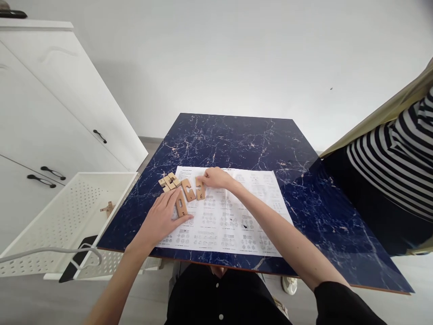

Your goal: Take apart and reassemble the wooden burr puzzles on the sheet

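Observation:
Several flat wooden puzzle pieces (188, 189) lie on a printed instruction sheet (237, 216) on a dark blue marble table (243, 140). My left hand (162, 219) rests on the sheet with fingers pinched around one notched wooden piece (181, 206). My right hand (216, 177) reaches across and grips another wooden piece (200, 188) marked with a letter. A small cluster of joined pieces (169, 181) sits at the sheet's far left corner, just beyond both hands.
A white perforated basket (67, 212) with one wooden piece (107, 208) inside stands left of the table. White cabinets (50, 117) stand behind it. Another person in a striped top (399, 158) stands at the table's right edge. A white wall lies beyond.

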Motion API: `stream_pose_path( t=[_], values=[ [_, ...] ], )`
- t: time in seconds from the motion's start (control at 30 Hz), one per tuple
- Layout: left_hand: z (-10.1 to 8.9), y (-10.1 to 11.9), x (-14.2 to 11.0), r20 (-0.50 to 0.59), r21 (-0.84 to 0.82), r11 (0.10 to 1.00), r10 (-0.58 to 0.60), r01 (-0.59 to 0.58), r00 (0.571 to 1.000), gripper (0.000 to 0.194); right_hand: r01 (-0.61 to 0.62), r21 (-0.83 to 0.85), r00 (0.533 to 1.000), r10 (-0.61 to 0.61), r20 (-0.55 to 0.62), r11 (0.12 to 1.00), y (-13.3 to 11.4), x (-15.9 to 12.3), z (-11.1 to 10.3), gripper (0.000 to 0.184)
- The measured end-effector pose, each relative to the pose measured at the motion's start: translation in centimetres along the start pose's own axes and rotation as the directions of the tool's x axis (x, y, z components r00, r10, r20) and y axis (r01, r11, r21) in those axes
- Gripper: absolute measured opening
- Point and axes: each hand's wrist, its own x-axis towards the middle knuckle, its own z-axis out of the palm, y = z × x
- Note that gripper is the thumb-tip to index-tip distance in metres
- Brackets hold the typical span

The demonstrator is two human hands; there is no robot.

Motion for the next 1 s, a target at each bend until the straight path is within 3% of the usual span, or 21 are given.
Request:
stream_pose_path(
  t=[0.07, 0.17, 0.23, 0.37, 0.43, 0.5, 0.6, 0.67, 0.73, 1.0],
  values=[
    [0.3, -0.1, -0.3, -0.04, 0.019, 1.0, 0.014, -0.013, 0.999, 0.084, 0.027, 0.036, 0.999, -0.026, -0.026, 0.999, -0.3, -0.4, 0.4, 0.028],
    [0.5, -0.2, -0.8, -0.126, 0.044, 0.998, 0.052, -0.046, 0.991, 0.076, 0.085, 0.108, 0.994, -0.077, -0.076, 0.99, 0.0, -2.9, 0.6, 0.028],
    [0.4, 0.0, -1.1, -0.193, 0.05, 0.996, 0.076, -0.067, 0.978, 0.068, 0.104, 0.162, 0.99, -0.087, -0.11, 0.981, 0.8, -5.7, 0.5, 0.021],
    [0.0, 0.8, -1.8, -0.302, -0.039, 0.998, 0.037, -0.051, 0.952, 0.04, 0.103, 0.246, 0.986, -0.068, -0.15, 0.964, 3.7, -13.5, 1.1, 0.028],
    [-0.1, 1.4, -2.3, -0.282, -0.14, 0.99, -0.023, -0.017, 0.959, 0.025, 0.07, 0.339, 0.978, 0.001, -0.207, 0.938, 5.6, -17.5, 2.2, 0.035],
    [-0.1, 2.0, -2.8, -0.221, -0.23, 0.973, -0.069, 0.016, 0.973, 0.026, 0.021, 0.419, 0.952, 0.11, -0.287, 0.908, 7.6, -21.0, 3.6, 0.039],
    [-0.1, 2.6, -3.4, -0.141, -0.319, 0.946, -0.111, 0.061, 0.984, 0.034, -0.035, 0.473, 0.858, 0.269, -0.438, 0.88, 10.1, -24.5, 5.5, 0.044],
    [-0.1, 2.7, -3.7, -0.104, -0.359, 0.929, -0.136, 0.09, 0.985, 0.036, -0.034, 0.506, 0.797, 0.329, -0.507, 0.862, 11.1, -25.7, 6.4, 0.047],
    [-0.2, 2.7, -3.8, -0.083, -0.387, 0.914, -0.164, 0.12, 0.983, 0.037, -0.026, 0.506, 0.767, 0.342, -0.542, 0.862, 11.6, -26.1, 6.9, 0.047],
    [-0.3, 2.7, -3.8, -0.06, -0.461, 0.856, -0.293, 0.234, 0.954, 0.039, -0.029, 0.43, 0.74, 0.309, -0.597, 0.902, 12.1, -26.1, 7.7, 0.042]
  ],
)
